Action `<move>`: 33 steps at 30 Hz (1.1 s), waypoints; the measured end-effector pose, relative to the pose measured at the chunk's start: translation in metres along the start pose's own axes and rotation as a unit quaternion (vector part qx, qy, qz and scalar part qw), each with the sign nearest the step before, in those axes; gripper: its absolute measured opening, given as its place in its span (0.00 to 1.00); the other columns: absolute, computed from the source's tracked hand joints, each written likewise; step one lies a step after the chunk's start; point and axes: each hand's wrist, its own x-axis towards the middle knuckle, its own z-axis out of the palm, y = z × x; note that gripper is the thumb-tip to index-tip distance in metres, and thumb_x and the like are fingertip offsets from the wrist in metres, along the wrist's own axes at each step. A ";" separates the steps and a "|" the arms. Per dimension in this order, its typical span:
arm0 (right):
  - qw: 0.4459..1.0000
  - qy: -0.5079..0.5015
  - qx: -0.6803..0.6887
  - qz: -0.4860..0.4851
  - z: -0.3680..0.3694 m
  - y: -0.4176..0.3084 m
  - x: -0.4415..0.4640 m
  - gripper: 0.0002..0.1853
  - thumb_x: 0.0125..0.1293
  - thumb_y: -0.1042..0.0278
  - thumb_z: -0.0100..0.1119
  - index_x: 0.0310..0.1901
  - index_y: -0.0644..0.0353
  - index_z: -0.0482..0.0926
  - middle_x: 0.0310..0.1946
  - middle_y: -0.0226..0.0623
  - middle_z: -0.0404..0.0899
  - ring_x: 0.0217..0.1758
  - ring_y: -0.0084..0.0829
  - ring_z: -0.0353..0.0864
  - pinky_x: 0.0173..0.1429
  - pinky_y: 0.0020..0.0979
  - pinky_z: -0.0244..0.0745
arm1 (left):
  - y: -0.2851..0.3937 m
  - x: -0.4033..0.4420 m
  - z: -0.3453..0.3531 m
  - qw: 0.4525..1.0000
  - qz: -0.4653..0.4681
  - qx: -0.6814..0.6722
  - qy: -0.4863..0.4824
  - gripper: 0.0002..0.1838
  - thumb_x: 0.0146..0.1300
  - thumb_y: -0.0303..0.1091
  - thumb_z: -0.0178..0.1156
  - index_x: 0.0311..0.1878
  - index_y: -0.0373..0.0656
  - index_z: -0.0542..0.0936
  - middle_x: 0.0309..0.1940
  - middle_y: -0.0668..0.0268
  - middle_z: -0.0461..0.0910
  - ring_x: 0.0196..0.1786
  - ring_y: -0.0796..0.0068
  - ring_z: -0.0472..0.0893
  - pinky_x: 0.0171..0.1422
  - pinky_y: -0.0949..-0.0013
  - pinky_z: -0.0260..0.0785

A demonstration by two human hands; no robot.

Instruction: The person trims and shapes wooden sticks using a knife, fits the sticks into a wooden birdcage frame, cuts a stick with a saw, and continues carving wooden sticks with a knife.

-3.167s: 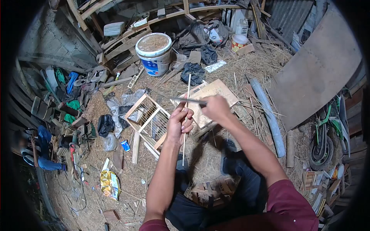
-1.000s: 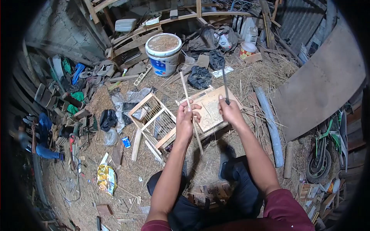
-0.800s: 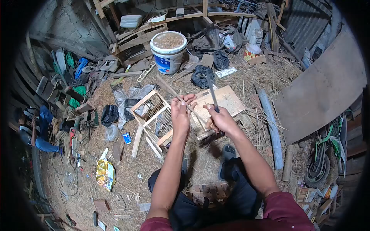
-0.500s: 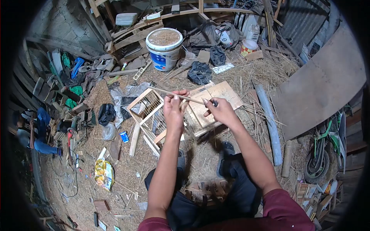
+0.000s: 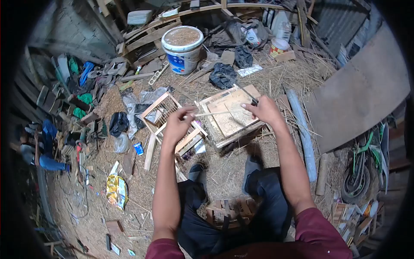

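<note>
My left hand (image 5: 177, 126) is closed around one end of a thin, pale bamboo or wood strip (image 5: 213, 114). The strip points right, and its far end lies near the thumb of my right hand (image 5: 266, 113). In the right hand's curled fingers is a dark knife (image 5: 247, 94), its narrow blade slanting up and left. Beneath both hands stands a low wooden work board (image 5: 235, 127) with shavings on it. Left of that, a wooden frame with thin bars, like a small cage (image 5: 161, 108), leans close to my left hand.
A white and blue bucket (image 5: 181, 58) full of shavings stands behind the board. Black plastic bags (image 5: 223, 76) lie nearby. A grey pole (image 5: 300, 134) and a large flat panel (image 5: 358, 90) are on the right, beside a motorcycle wheel (image 5: 355, 183). Another person (image 5: 45, 146) sits far left.
My hands have moved apart, the left one leftward and down, the right one rightward and slightly up. The strip now lies lower and nearly level, and the knife has moved right.
</note>
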 end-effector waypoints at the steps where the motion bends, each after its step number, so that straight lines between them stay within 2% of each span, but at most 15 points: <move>1: 1.000 -0.014 -0.008 -0.003 0.001 0.005 0.003 0.22 0.58 0.49 0.69 0.23 0.65 0.83 0.15 0.36 0.80 0.20 0.28 0.82 0.32 0.32 0.76 | 0.001 -0.004 0.000 0.996 0.024 0.064 -0.054 0.14 0.62 0.30 0.61 0.51 0.40 0.83 0.37 0.59 0.85 0.37 0.71 0.82 0.46 0.68 0.74; 3: 0.999 -0.038 -0.024 0.001 0.004 0.018 0.008 0.22 0.57 0.50 0.70 0.23 0.65 0.83 0.15 0.36 0.80 0.20 0.28 0.82 0.32 0.32 0.76 | 0.009 -0.011 0.005 0.980 -0.013 0.131 -0.149 0.14 0.62 0.31 0.59 0.49 0.39 0.83 0.40 0.53 0.84 0.42 0.60 0.84 0.50 0.62 0.74; 6: 0.996 -0.082 -0.034 -0.009 0.014 0.037 0.022 0.24 0.55 0.48 0.71 0.22 0.67 0.84 0.17 0.40 0.82 0.25 0.32 0.84 0.38 0.35 0.78 | -0.005 -0.017 0.031 0.941 0.066 0.225 -0.242 0.14 0.65 0.33 0.56 0.51 0.39 0.81 0.43 0.47 0.82 0.47 0.48 0.81 0.52 0.55 0.71; 7: 0.995 -0.096 -0.035 -0.019 0.013 0.033 0.020 0.24 0.55 0.48 0.71 0.22 0.67 0.84 0.17 0.40 0.82 0.25 0.32 0.84 0.38 0.35 0.78 | 0.005 -0.018 0.041 0.927 0.043 0.248 -0.279 0.15 0.65 0.34 0.53 0.50 0.37 0.79 0.41 0.47 0.81 0.46 0.47 0.80 0.53 0.54 0.71; 9: 0.996 -0.087 -0.031 -0.006 0.007 0.023 0.011 0.22 0.56 0.49 0.71 0.27 0.66 0.84 0.19 0.40 0.82 0.25 0.36 0.84 0.38 0.37 0.77 | 0.009 -0.026 0.060 0.950 0.051 0.169 -0.258 0.14 0.66 0.34 0.51 0.48 0.35 0.78 0.39 0.46 0.81 0.45 0.46 0.80 0.52 0.52 0.70; 13: 0.995 0.088 0.037 -0.003 0.004 0.009 0.005 0.19 0.59 0.52 0.67 0.36 0.63 0.79 0.25 0.45 0.82 0.30 0.43 0.83 0.39 0.42 0.75 | 0.024 -0.015 0.064 0.977 -0.032 0.040 -0.209 0.13 0.67 0.35 0.52 0.47 0.36 0.78 0.27 0.61 0.77 0.33 0.69 0.76 0.41 0.64 0.68; 14: 0.988 0.145 0.046 -0.010 0.004 0.004 0.007 0.19 0.59 0.52 0.66 0.38 0.62 0.77 0.27 0.47 0.82 0.32 0.46 0.83 0.39 0.43 0.74 | 0.021 -0.011 0.063 0.974 -0.055 0.002 -0.220 0.11 0.68 0.35 0.52 0.45 0.39 0.79 0.26 0.71 0.72 0.31 0.79 0.70 0.38 0.71 0.63; 15: 0.978 0.201 0.057 -0.019 0.005 -0.002 0.008 0.19 0.60 0.52 0.65 0.40 0.61 0.75 0.29 0.49 0.82 0.33 0.48 0.82 0.40 0.44 0.74 | 0.028 -0.011 0.063 0.974 -0.074 -0.015 -0.215 0.11 0.68 0.35 0.52 0.44 0.40 0.79 0.26 0.72 0.72 0.31 0.79 0.69 0.38 0.72 0.63; 20: 0.978 0.204 0.027 -0.032 0.018 -0.005 0.006 0.24 0.61 0.51 0.62 0.51 0.56 0.66 0.27 0.51 0.81 0.33 0.52 0.82 0.40 0.48 0.73 | 0.039 -0.018 0.073 0.977 -0.123 -0.083 -0.154 0.10 0.68 0.36 0.51 0.42 0.41 0.78 0.26 0.73 0.71 0.30 0.81 0.67 0.37 0.75 0.60; 23: 0.969 0.236 0.064 -0.018 0.014 -0.008 0.004 0.21 0.61 0.52 0.62 0.50 0.56 0.72 0.26 0.51 0.81 0.33 0.54 0.82 0.40 0.49 0.73 | 0.045 -0.014 0.074 0.990 -0.116 -0.048 -0.070 0.11 0.68 0.36 0.49 0.42 0.40 0.78 0.25 0.70 0.71 0.29 0.78 0.69 0.35 0.72 0.61; 24: 0.981 0.196 0.014 -0.010 0.010 -0.010 0.003 0.17 0.62 0.52 0.61 0.42 0.58 0.80 0.24 0.48 0.81 0.31 0.51 0.83 0.38 0.46 0.75 | 0.040 -0.011 0.073 0.992 -0.105 -0.056 -0.044 0.12 0.68 0.36 0.49 0.41 0.38 0.78 0.24 0.68 0.73 0.28 0.75 0.71 0.35 0.70 0.62; 26: 0.994 0.108 0.004 -0.024 0.021 -0.012 0.000 0.15 0.61 0.54 0.61 0.35 0.58 0.83 0.24 0.47 0.82 0.31 0.49 0.83 0.37 0.45 0.77 | 0.029 -0.008 0.073 0.986 -0.121 -0.110 -0.019 0.14 0.68 0.37 0.49 0.40 0.37 0.78 0.23 0.66 0.74 0.28 0.72 0.73 0.35 0.68 0.63; 29: 0.993 0.059 -0.045 -0.089 0.045 -0.023 -0.012 0.12 0.58 0.58 0.61 0.31 0.58 0.85 0.25 0.48 0.83 0.30 0.47 0.84 0.39 0.43 0.80 | 0.057 -0.018 0.067 0.945 -0.197 -0.258 -0.051 0.11 0.68 0.36 0.48 0.42 0.40 0.77 0.25 0.71 0.71 0.22 0.83 0.63 0.26 0.73 0.56; 32: 0.990 -0.010 -0.113 -0.079 0.059 -0.037 -0.016 0.09 0.54 0.62 0.61 0.33 0.55 0.86 0.28 0.50 0.83 0.33 0.49 0.85 0.43 0.44 0.80 | 0.047 -0.017 0.077 0.965 -0.145 -0.219 -0.026 0.12 0.69 0.36 0.48 0.41 0.38 0.77 0.22 0.70 0.70 0.20 0.83 0.64 0.25 0.72 0.56; 33: 0.989 -0.028 -0.124 -0.077 0.063 -0.041 -0.016 0.10 0.54 0.62 0.60 0.34 0.55 0.86 0.28 0.50 0.83 0.35 0.49 0.85 0.43 0.44 0.80 | 0.041 -0.015 0.078 0.985 -0.108 -0.132 -0.012 0.13 0.69 0.36 0.49 0.40 0.37 0.78 0.21 0.70 0.70 0.20 0.83 0.64 0.25 0.72 0.56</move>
